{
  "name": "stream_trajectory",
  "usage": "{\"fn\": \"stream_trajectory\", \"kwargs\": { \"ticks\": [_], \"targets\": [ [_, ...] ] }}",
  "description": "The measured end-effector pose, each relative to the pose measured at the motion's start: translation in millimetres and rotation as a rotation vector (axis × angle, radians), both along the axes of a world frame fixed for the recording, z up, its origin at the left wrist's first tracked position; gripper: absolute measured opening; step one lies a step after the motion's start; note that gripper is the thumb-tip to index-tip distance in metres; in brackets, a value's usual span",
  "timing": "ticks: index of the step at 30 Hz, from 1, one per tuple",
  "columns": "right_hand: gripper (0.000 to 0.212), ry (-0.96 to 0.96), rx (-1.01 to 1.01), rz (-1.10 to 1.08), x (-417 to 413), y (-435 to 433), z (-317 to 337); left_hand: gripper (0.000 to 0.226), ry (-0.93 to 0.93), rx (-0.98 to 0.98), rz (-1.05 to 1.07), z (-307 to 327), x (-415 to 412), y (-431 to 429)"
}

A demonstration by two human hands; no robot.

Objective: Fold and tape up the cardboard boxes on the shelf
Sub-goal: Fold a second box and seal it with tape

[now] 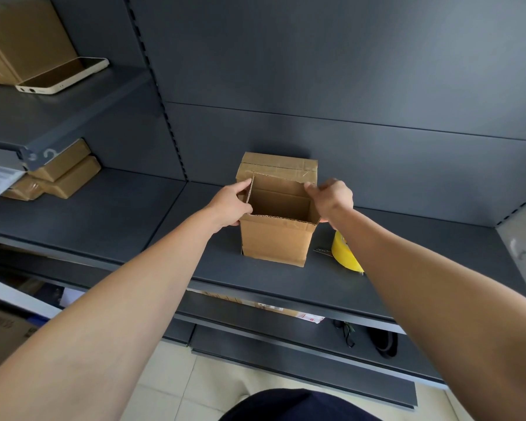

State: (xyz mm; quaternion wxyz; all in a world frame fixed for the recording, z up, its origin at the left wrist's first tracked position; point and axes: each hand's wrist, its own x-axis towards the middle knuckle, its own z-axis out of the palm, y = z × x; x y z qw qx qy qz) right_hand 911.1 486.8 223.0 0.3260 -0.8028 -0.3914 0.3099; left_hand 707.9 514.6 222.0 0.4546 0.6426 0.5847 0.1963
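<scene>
An open brown cardboard box (277, 241) stands upright on the dark grey shelf (140, 226), its top flaps raised. My left hand (230, 205) grips the box's upper left flap edge. My right hand (333, 197) pinches the upper right flap edge. Directly behind it sits a closed, taped cardboard box (278, 165) against the back panel. A yellow roll of tape (343, 252) lies on the shelf just right of the open box, partly hidden by my right forearm.
Several flat brown parcels (61, 177) are stacked at the left of the same shelf. On the upper left shelf lie a phone (63, 75) and a large carton (22, 38). Lower shelves hold packages and a black object (383, 341).
</scene>
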Motion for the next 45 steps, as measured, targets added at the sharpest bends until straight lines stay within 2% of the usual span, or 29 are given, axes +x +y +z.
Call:
{"fn": "stream_trajectory", "kwargs": {
  "ticks": [3, 13, 21, 28, 32, 39, 41, 45],
  "targets": [
    [0.034, -0.029, -0.01, 0.011, -1.8, 2.4, 0.6, 0.076, 0.007, -0.016, -0.037, 0.9, -2.8, 0.6],
    [0.051, 0.114, -0.014, -0.048, 6.5, 4.6, 0.5, 0.074, 0.045, -0.096, -0.144, 1.3, -11.1, 8.0],
    [0.033, 0.232, -0.006, -0.051, 6.8, 2.0, 2.2, 0.072, 0.126, -0.159, -0.219, 6.7, -12.3, 14.7],
    [0.035, 0.412, -0.047, -0.096, 6.6, -1.2, 10.0, 0.046, 0.181, -0.227, -0.212, 7.8, -7.1, 16.7],
    [0.037, 0.411, -0.063, -0.049, 7.9, -2.3, 12.7, 0.051, 0.191, -0.312, -0.233, 7.8, -2.5, 14.2],
    [0.016, 0.517, -0.123, 0.055, 18.5, -5.1, 10.4, 0.058, 0.134, -0.315, -0.215, 6.5, -3.9, 11.8],
    [0.023, 0.518, -0.128, 0.09, 20.3, -6.7, 6.9, 0.057, 0.124, -0.296, -0.207, 5.8, -3.6, 11.0],
    [0.048, 0.358, -0.171, 0.132, 11.5, -9.8, -1.1, 0.054, 0.104, -0.278, -0.218, 3.9, -4.4, 11.0]
  ]
}}
